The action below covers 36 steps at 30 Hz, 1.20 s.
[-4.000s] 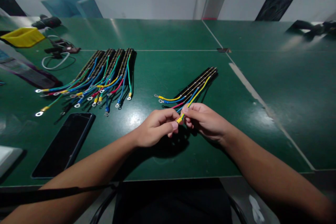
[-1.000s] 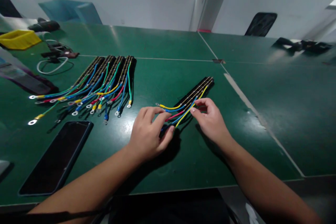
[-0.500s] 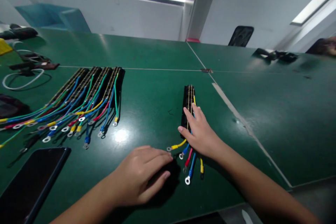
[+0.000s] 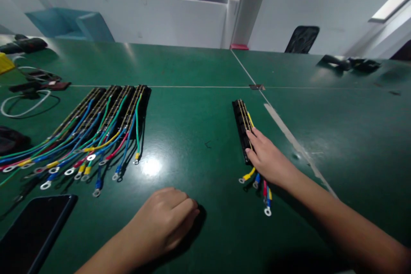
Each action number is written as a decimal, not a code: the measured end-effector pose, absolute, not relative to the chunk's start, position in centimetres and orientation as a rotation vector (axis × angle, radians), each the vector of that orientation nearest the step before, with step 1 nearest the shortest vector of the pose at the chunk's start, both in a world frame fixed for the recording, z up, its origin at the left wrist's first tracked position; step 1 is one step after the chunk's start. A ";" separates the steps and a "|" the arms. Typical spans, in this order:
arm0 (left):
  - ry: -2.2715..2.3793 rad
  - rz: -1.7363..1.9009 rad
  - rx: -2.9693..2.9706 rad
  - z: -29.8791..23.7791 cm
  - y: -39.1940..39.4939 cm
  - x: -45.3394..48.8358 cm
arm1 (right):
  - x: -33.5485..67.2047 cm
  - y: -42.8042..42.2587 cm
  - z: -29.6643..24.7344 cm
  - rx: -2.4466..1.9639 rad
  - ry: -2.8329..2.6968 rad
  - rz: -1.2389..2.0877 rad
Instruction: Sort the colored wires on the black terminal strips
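The wired strip (image 4: 240, 126) has swung rightward under your right hand (image 4: 269, 159), fingers outstretched; your left hand (image 4: 169, 216) is curled in.

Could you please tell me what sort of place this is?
Probably a small wiring or assembly workshop: several black strips with coloured wires ending in metal rings lie on a wide green table.

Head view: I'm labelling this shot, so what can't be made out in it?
In the head view:
Single black strip and its wires: partly hidden by the right hand.
Left hand: fingertips hidden by the curled hand itself.
Phone: cut off by the left and bottom edges.
Yellow object: cut off by the left edge.
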State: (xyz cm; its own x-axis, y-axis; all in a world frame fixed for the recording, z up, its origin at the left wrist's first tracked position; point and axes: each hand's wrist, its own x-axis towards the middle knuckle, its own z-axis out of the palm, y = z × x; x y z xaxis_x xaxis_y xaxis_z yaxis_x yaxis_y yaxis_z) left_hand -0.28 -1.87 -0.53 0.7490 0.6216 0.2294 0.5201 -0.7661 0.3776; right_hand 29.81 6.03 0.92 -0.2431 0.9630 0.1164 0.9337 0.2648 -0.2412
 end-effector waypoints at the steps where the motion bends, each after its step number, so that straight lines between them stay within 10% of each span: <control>1: 0.896 0.487 2.648 -0.6 -1.8 -0.3 | 30.6 6.5 1.1 -1.781 -2.308 0.186; 36: 1.103 0.371 2.325 0.5 0.2 -0.7 | 32.1 14.4 3.5 -1.749 -2.392 -0.168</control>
State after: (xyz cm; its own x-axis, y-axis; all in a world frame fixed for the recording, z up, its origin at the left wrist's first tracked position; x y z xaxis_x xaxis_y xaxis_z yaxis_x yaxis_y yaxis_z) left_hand -0.71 0.18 0.50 0.6278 0.7782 0.0186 0.6311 -0.5228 0.5731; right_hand 32.11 14.38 3.48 -0.2956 0.9329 0.2058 0.9525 0.3045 -0.0118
